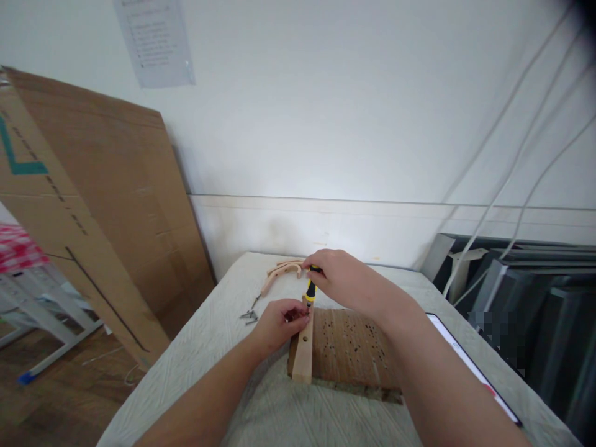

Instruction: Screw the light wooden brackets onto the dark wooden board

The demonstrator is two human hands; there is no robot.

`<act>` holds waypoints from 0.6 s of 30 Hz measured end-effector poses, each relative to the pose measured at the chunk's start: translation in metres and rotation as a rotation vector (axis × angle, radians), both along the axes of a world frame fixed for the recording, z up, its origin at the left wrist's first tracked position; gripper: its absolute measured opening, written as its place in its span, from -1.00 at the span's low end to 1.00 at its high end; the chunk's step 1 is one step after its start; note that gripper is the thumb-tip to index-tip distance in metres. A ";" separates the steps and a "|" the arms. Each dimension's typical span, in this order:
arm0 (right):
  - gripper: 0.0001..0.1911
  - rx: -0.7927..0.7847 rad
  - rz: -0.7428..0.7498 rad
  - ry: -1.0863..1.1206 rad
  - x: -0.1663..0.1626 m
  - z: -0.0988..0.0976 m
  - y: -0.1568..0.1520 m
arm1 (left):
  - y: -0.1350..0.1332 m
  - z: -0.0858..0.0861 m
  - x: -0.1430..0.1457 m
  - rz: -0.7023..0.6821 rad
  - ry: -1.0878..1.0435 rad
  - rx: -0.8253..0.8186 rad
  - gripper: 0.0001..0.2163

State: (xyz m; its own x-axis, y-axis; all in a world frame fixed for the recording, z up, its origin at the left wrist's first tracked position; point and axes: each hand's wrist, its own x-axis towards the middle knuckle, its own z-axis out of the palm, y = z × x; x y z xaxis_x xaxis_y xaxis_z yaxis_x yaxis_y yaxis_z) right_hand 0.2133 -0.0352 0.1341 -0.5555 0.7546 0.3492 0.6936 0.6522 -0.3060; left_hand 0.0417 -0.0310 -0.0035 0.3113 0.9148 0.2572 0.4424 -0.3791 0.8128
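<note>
My right hand (336,277) is closed around the top of a yellow and black screwdriver (311,290), which points down at a pale wooden strip (303,361). Beside the screwdriver's lower end, my left hand (282,321) has its fingers pinched together over the strip; whatever sits between the fingertips is too small to make out. A dark hole shows in the strip nearer to me. Under the strip lies a brown wooden board (349,347) dotted with many small holes.
Curved wooden pieces (282,269) and a few small metal screws (250,316) lie on the cloth-covered table (205,354) beyond my left hand. A phone or tablet (475,366) rests at the right. Cardboard (125,205) stands left; dark metal frames (535,292) lean right.
</note>
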 end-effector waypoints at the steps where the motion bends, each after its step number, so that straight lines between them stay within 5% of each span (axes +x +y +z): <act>1: -0.70 0.001 0.009 0.005 0.000 0.000 -0.001 | 0.000 0.000 0.000 -0.003 0.005 0.005 -0.85; 11: -0.75 0.012 0.039 0.073 -0.008 -0.002 0.006 | 0.000 -0.001 0.001 -0.011 -0.021 -0.007 -0.86; 18: -0.70 -0.176 0.039 0.178 -0.002 0.002 0.004 | -0.002 0.000 0.003 -0.013 -0.042 -0.032 -0.86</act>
